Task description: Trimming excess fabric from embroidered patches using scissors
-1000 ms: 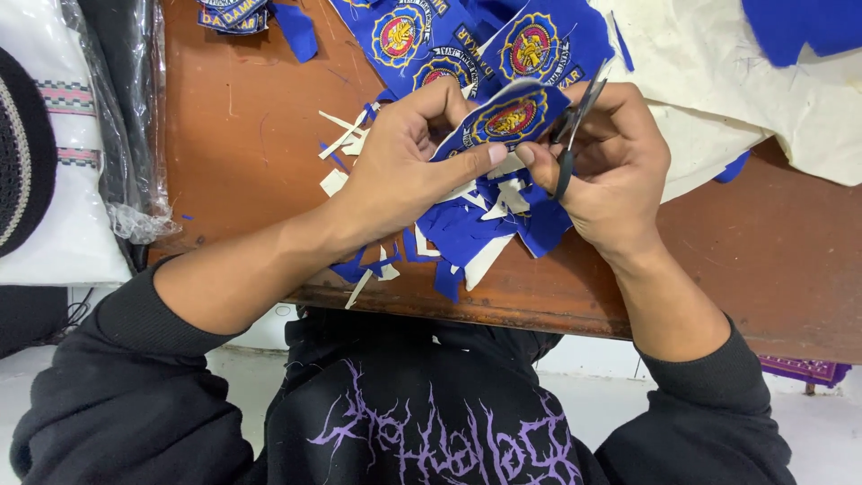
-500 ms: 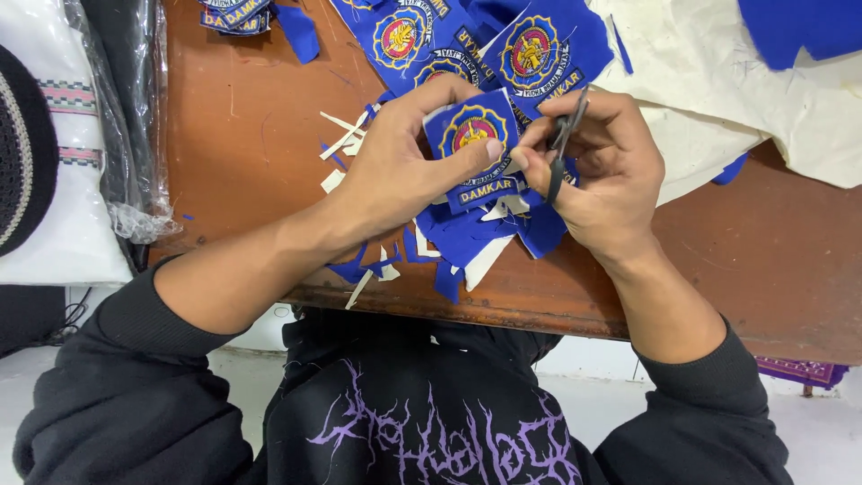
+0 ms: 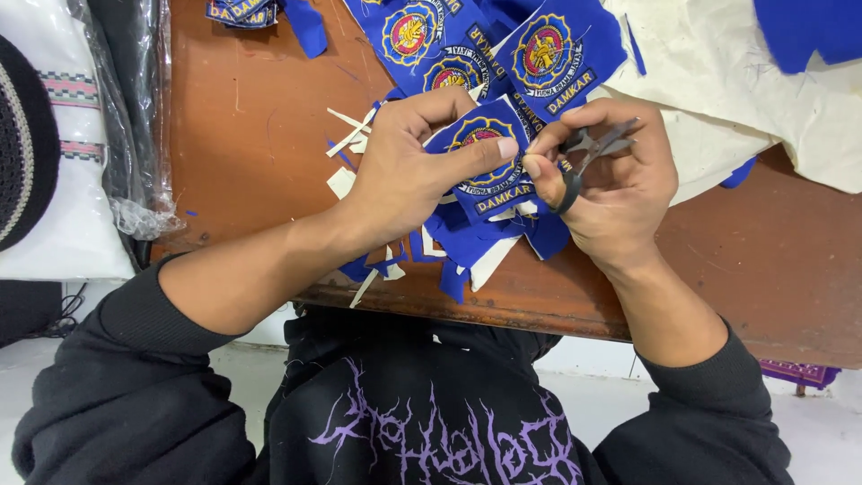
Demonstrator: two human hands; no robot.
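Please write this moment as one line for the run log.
left hand: holds blue embroidered patch | right hand: holds small scissors | blue and white scraps on brown table

Blue embroidered patch (image 3: pixel 482 162) held tilted above table; small black scissors (image 3: pixel 588 157) beside it.

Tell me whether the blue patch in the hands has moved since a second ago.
Yes. The blue patch has turned upright and shifted slightly left, away from the cream cloth, held by the left hand beside the scissors.
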